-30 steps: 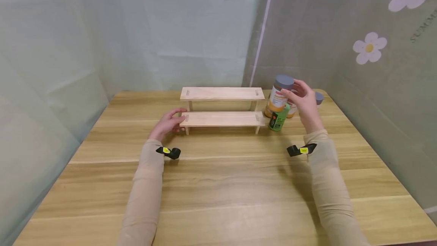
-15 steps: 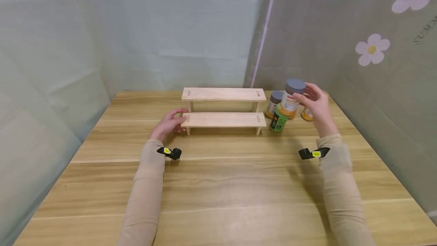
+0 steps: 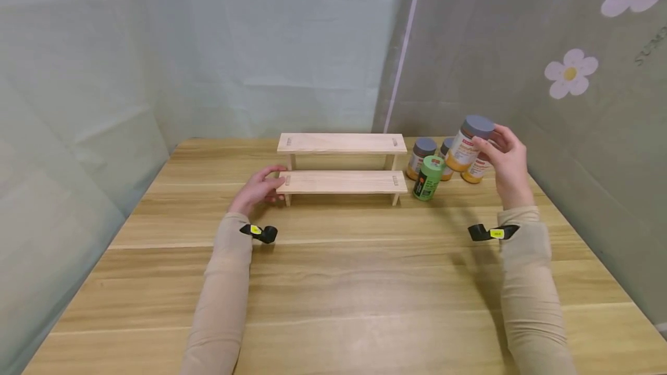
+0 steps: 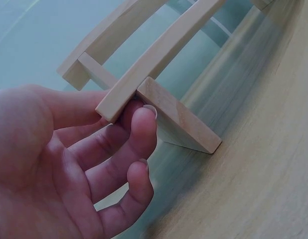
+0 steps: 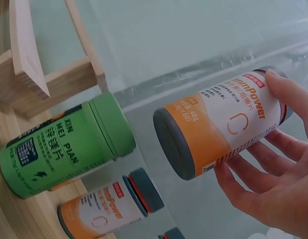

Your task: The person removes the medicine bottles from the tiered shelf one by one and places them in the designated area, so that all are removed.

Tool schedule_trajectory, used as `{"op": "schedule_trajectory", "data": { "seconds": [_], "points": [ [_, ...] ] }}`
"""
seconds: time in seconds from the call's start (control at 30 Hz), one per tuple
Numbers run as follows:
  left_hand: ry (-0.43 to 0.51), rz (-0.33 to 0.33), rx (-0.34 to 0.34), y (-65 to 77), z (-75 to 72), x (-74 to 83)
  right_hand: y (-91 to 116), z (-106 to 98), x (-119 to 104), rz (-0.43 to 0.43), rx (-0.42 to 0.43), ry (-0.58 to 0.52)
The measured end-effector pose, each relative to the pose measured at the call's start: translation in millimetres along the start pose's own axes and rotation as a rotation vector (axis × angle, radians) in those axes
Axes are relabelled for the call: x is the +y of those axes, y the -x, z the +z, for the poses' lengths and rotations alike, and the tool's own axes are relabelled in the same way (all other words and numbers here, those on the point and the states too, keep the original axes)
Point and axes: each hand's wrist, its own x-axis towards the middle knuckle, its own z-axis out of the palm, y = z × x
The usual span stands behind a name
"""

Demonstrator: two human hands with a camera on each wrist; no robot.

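Note:
A two-tier wooden shelf (image 3: 344,182) stands near the back of the table. My left hand (image 3: 257,191) pinches the left end of its lower board, with fingers curled beneath it in the left wrist view. Off to the right, my right hand (image 3: 510,168) holds a pill bottle (image 5: 221,122) with a grey lid and a white and orange label. It hangs tilted above the table, gripped near the lid by thumb and fingers. Below and left of it, a green bottle (image 3: 428,179) stands upright beside the shelf.
Similar orange-labelled bottles stand behind the green one: one by the shelf (image 3: 420,159), one partly hidden (image 3: 447,173), and one under the held bottle (image 3: 474,173). Pale curtains (image 3: 292,45) enclose the wooden table (image 3: 365,288) behind and on both sides.
My right hand has carried the pill bottle to the right, from beside the shelf past the green bottle, uncovering the bottles behind. The left hand stays on the shelf.

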Motion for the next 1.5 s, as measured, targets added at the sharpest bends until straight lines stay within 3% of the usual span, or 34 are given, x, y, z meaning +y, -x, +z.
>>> {"op": "schedule_trajectory", "data": {
  "seconds": [0.2, 0.47, 0.77, 0.9, 1.07, 1.3, 1.5],
  "points": [
    [-0.013, 0.009, 0.024, -10.3, -1.0, -12.2, -2.2, -8.1, 3.3, -0.003, 0.007, -0.027],
    [-0.001, 0.007, 0.017, -10.3, -1.0, -12.0, -3.9, -15.6, 10.9, 0.012, 0.007, -0.027],
    [-0.019, 0.004, 0.012, -9.7, -1.9, -12.0, -9.5, -27.1, 26.3, 0.096, -0.032, 0.043],
    [-0.015, 0.037, -0.001, -8.0, -2.5, -13.3, -11.7, -32.2, 34.4, 0.110, -0.064, 0.077],
    [0.031, 0.090, -0.039, -4.1, -4.1, -13.7, -14.3, -38.2, 44.7, 0.127, -0.128, 0.040],
    [-0.029, 0.023, 0.012, -6.3, -0.7, -11.7, -15.3, -45.6, 55.6, 0.178, -0.139, -0.026],
    [-0.022, 0.016, 0.008, -7.5, -0.6, -11.3, -15.0, -51.6, 62.0, 0.173, -0.196, -0.034]
  ]
}}
